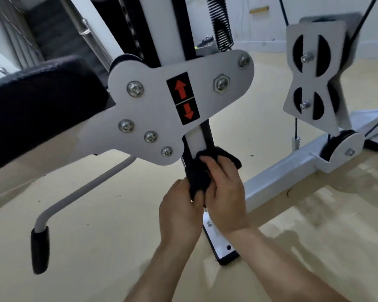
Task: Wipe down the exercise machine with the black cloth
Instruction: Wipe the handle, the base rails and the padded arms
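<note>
Hands: left hand and right hand together, both gripping black cloth.
Purpose: cloth wrapped around upright post to wipe it.

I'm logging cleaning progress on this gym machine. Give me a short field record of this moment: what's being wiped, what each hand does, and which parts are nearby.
wiped part: white post, just below the grey plate
tool: black cloth, wrapped round the post
left: left hand grips the cloth's lower end
right: right hand grips the cloth, fingers curled over it
plate marking: sticker with red up and down arrows
nearby: black pad at left; lever with black grip, lower left; pulley bracket at right
</note>
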Available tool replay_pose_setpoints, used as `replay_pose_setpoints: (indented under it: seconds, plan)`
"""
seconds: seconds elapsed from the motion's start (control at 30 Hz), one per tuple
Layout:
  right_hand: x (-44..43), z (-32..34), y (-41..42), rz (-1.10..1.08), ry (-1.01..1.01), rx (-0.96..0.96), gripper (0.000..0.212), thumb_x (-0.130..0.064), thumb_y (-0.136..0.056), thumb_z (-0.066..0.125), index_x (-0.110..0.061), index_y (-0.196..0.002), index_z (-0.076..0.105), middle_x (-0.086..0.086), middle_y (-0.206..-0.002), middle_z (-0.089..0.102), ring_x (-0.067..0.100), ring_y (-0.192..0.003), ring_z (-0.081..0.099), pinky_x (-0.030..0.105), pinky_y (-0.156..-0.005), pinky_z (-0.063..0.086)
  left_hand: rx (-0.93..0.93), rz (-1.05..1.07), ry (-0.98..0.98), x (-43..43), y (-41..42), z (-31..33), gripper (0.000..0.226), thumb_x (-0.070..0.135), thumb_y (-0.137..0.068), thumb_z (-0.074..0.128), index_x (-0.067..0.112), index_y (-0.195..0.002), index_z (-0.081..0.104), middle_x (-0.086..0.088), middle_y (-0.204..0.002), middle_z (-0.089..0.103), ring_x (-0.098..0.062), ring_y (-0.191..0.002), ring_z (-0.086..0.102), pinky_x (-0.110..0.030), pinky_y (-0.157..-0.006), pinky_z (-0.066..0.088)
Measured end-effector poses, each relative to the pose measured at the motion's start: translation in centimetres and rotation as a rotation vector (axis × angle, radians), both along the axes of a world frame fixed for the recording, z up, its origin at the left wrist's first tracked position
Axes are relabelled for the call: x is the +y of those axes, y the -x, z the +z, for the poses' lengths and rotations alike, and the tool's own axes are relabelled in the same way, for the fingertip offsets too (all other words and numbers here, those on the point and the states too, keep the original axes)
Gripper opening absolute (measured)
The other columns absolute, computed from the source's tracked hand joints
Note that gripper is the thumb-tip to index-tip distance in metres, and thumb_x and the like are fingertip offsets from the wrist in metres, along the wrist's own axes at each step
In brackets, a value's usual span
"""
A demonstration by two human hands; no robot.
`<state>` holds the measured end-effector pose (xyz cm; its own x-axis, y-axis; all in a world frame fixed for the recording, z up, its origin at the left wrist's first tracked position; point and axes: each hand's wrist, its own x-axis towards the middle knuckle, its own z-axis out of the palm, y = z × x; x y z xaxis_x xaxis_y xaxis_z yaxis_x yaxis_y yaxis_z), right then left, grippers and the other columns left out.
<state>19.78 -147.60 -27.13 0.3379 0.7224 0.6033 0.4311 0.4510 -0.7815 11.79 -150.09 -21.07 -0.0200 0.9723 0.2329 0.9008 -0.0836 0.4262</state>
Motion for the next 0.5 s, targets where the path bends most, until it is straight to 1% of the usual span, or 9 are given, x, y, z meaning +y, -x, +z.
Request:
replay_pose_setpoints:
  seconds: [0.07,0.13,0.2,0.27,0.3,0.33,0.4,0.43,0.5]
  plan:
    - [-1.0,-2.3,0.5,0.012,0.094,0.054,0.041,-0.006,-0.088,0.039,-0.010,-0.119,0.065,0.006,-0.119,0.060,0.013,-0.109,0.054,0.028,-0.089,0.049,0.123,-0.007,0.162,-0.1,0.8,-0.7,0.019,0.026,-0.093,0.048,0.023,-0.076,0.056,0.006,-0.069,0.062,-0.011,-0.065,0.058,-0.029,-0.061,0.047]
    - [-1.4,-2.0,0.5,0.019,0.148,0.160,0.036,0.001,-0.088,0.050,-0.014,-0.115,0.069,0.001,-0.115,0.064,0.008,-0.105,0.054,0.025,-0.086,0.046,0.062,-0.017,0.201,-0.4,1.0,-0.3,0.019,0.026,-0.094,0.048,0.019,-0.080,0.058,0.006,-0.072,0.065,-0.015,-0.069,0.061,-0.033,-0.066,0.051]
    - [-1.0,1.7,0.0,0.012,0.054,0.268,0.031,0.003,-0.089,0.059,-0.013,-0.112,0.070,-0.001,-0.113,0.066,0.008,-0.107,0.057,0.020,-0.090,0.046,-0.050,-0.103,0.047,-1.0,0.3,1.1,0.010,0.021,-0.094,0.047,0.023,-0.092,0.057,0.009,-0.081,0.065,-0.010,-0.072,0.061,-0.033,-0.068,0.051]
    - [0.1,6.1,-0.5,-0.022,-0.098,0.360,0.022,-0.005,-0.091,0.061,-0.012,-0.111,0.068,-0.002,-0.110,0.068,0.009,-0.105,0.060,0.015,-0.092,0.046,-0.004,-0.186,-0.123,-1.1,-0.2,3.0,0.025,0.010,-0.091,0.048,0.025,-0.111,0.051,0.008,-0.093,0.060,-0.012,-0.075,0.059,-0.033,-0.067,0.050]
    - [0.6,7.5,-0.4,-0.025,-0.112,0.386,0.020,-0.009,-0.093,0.059,-0.015,-0.112,0.065,-0.003,-0.109,0.067,0.009,-0.103,0.061,0.016,-0.090,0.046,0.083,-0.207,-0.156,-1.1,-0.2,4.0,0.029,0.006,-0.089,0.047,0.021,-0.115,0.048,0.003,-0.097,0.058,-0.019,-0.075,0.059,-0.036,-0.066,0.049]
    - [0.3,8.0,-0.1,-0.003,-0.090,0.391,0.023,-0.010,-0.095,0.055,-0.018,-0.115,0.061,-0.004,-0.110,0.066,0.010,-0.103,0.061,0.019,-0.090,0.047,0.223,-0.207,-0.155,-1.1,0.1,4.9,0.032,0.004,-0.088,0.046,0.017,-0.117,0.045,0.000,-0.101,0.056,-0.025,-0.074,0.058,-0.039,-0.063,0.047]
    - [-1.2,6.7,0.8,0.116,0.011,0.338,0.044,-0.006,-0.088,0.046,-0.027,-0.126,0.050,-0.006,-0.119,0.061,0.011,-0.108,0.058,0.020,-0.090,0.047,0.536,-0.213,-0.090,-1.1,1.3,5.3,0.041,0.003,-0.086,0.046,0.014,-0.125,0.038,-0.003,-0.107,0.051,-0.029,-0.071,0.057,-0.037,-0.056,0.040]
    - [-2.0,5.5,1.0,0.178,0.074,0.282,0.054,-0.004,-0.082,0.044,-0.034,-0.128,0.045,-0.006,-0.122,0.059,0.012,-0.109,0.057,0.021,-0.089,0.047,0.632,-0.238,-0.054,-1.2,2.0,5.5,0.047,0.004,-0.085,0.048,0.015,-0.129,0.035,-0.002,-0.106,0.051,-0.028,-0.071,0.058,-0.036,-0.055,0.038]
    - [-3.0,3.9,0.8,0.257,0.196,0.255,0.058,-0.001,-0.079,0.045,-0.043,-0.120,0.045,-0.010,-0.113,0.062,0.008,-0.100,0.059,0.023,-0.080,0.052,0.675,-0.272,0.034,-1.0,3.0,5.9,0.049,0.009,-0.084,0.050,0.018,-0.130,0.035,0.000,-0.096,0.053,-0.027,-0.071,0.059,-0.037,-0.056,0.044]
